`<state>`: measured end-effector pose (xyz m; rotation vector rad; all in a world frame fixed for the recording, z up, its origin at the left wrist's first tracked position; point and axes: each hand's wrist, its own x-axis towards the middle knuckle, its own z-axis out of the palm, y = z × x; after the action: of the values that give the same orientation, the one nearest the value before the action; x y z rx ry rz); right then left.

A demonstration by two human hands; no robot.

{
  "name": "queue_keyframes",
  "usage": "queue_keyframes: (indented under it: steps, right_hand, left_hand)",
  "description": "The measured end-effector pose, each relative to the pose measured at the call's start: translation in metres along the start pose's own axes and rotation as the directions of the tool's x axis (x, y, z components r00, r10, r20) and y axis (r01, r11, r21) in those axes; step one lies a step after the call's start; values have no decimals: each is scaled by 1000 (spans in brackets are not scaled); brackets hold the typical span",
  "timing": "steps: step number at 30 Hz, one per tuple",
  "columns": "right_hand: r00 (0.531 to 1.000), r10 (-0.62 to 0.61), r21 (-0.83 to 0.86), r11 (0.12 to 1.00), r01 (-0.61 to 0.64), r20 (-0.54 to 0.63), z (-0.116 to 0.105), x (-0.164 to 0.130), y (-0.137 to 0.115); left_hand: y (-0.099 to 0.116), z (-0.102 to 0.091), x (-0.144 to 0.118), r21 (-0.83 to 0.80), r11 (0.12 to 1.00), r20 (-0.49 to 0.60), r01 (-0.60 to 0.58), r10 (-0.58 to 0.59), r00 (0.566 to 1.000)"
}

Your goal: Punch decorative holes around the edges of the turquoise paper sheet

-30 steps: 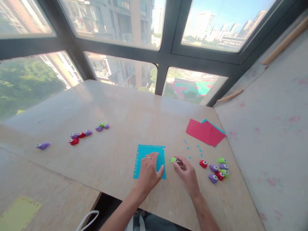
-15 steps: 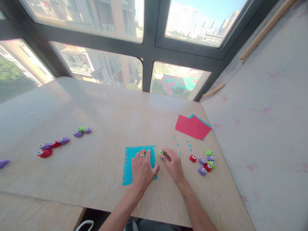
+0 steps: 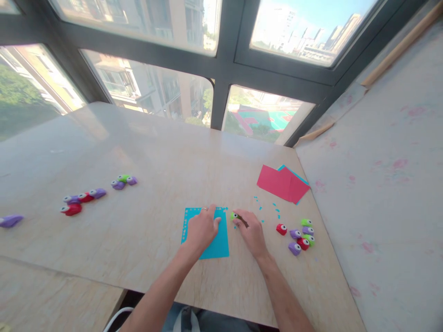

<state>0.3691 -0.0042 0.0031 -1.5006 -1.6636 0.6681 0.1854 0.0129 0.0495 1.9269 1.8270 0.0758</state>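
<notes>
A blue sheet of paper (image 3: 218,244) lies on the table, with small cut-outs along its left and top edges. My left hand (image 3: 202,228) rests on it, palm down, thumb apart and index finger stretched to the top edge; a ring is on one finger. Just off the paper's right side, my right hand (image 3: 252,233) is closed around a small green hole punch (image 3: 234,216) with an eye on it. The punch is apart from the sheet, and its rear is partly hidden by my fingers. Blue punched-out bits (image 3: 276,208) are scattered beyond my right hand.
To the right sits a group of red, purple and green punches (image 3: 303,243), with a red punch (image 3: 281,229) beside it. Red paper sheets (image 3: 277,182) overlap blue ones near the wall. More punches (image 3: 86,197) stand at the left, below the windows.
The blue sheet has shifted and turned slightly under my left hand, whose index finger now reaches its top edge. My right hand still holds the green punch. The camera view has moved a little.
</notes>
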Motion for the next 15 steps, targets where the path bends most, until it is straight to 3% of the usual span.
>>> queue_keyframes:
  steps: [8, 15]
  right_hand:
    - [990, 63, -12, 998, -62, 127, -10, 13, -12]
    - [982, 94, 22, 995, -98, 162, -10, 13, -10]
  left_hand:
    - [-1, -9, 12, -91, 996, 28, -1, 4, 1000]
    - [-2, -9, 17, -121, 993, 60, 11, -4, 998]
